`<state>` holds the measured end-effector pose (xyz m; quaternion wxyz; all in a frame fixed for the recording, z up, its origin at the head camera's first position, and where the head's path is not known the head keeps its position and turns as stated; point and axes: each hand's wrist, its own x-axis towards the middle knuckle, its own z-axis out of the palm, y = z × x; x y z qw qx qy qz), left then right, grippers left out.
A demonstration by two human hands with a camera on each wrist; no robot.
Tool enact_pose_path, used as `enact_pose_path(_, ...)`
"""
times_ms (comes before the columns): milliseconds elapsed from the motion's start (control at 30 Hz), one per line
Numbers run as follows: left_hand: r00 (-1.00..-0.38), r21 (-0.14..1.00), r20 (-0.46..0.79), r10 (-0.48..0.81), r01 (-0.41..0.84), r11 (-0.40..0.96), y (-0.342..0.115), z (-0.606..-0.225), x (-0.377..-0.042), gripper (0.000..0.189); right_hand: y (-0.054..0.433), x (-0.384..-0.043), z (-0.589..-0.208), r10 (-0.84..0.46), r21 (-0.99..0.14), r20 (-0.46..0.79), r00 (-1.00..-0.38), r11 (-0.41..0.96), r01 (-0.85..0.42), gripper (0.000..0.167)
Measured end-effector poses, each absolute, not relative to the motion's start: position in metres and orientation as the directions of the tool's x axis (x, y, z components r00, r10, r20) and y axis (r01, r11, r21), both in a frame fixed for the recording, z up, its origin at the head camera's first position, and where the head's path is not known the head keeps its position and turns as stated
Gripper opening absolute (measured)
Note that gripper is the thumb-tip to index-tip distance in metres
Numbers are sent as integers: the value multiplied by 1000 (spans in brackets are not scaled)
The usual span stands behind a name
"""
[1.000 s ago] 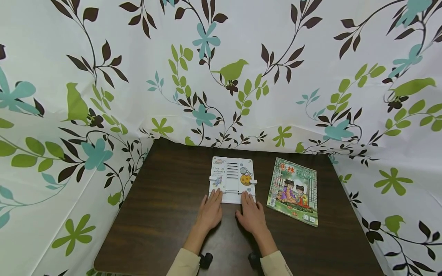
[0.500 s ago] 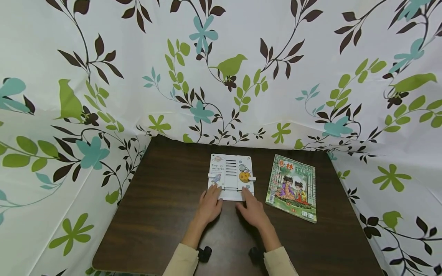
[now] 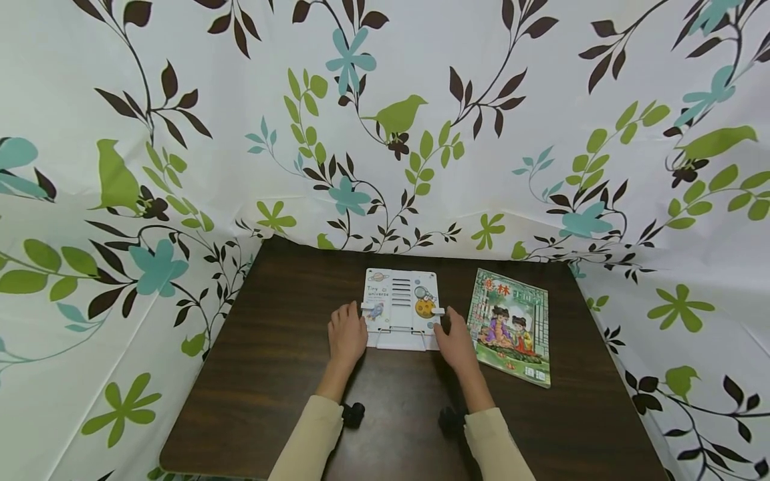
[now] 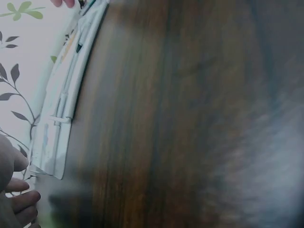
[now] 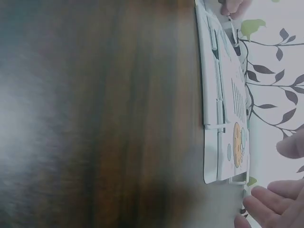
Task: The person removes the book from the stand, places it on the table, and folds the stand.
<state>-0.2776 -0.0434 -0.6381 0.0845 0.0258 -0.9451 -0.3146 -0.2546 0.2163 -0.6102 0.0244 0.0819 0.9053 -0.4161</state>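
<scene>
A white book stand (image 3: 400, 319) printed "Tiny universe", with a planet and a rocket, lies low on the dark wooden table (image 3: 289, 374). Two thin wire holders slant over its front ledge (image 3: 401, 342). Beside its left edge, close to the small side clip, is my left hand (image 3: 347, 334), fingers loosely bent. My right hand (image 3: 455, 342) is at the opposite edge, thumb by the lower right corner. Both wrist views show the fingers spread around the stand's ends, with nothing gripped; the left fingers (image 4: 23, 204) are partly cut off by the frame.
A magazine (image 3: 511, 327) with two illustrated figures on a green cover lies just right of my right hand. A white curtain (image 3: 397, 167) with leaves and birds hangs behind and around the table. Black devices (image 3: 353, 415) sit on the wrists.
Both hands have left the stand's front ledge and moved apart, outward to its left and right sides. The wire holders now show slanting over the ledge. The magazine stays put.
</scene>
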Motion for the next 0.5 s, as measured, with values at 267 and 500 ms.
enact_pose_path(267, -983, 616, 113, -144, -44, 786, -44, -649, -292, 48, 221, -268, -616, 152, -751, -156, -976, 623, 217, 74)
enact_pose_path(500, -985, 618, 109, -137, -41, 785, -40, -654, -295, 42, 222, -271, -626, 154, -734, -212, -965, 627, 261, 79)
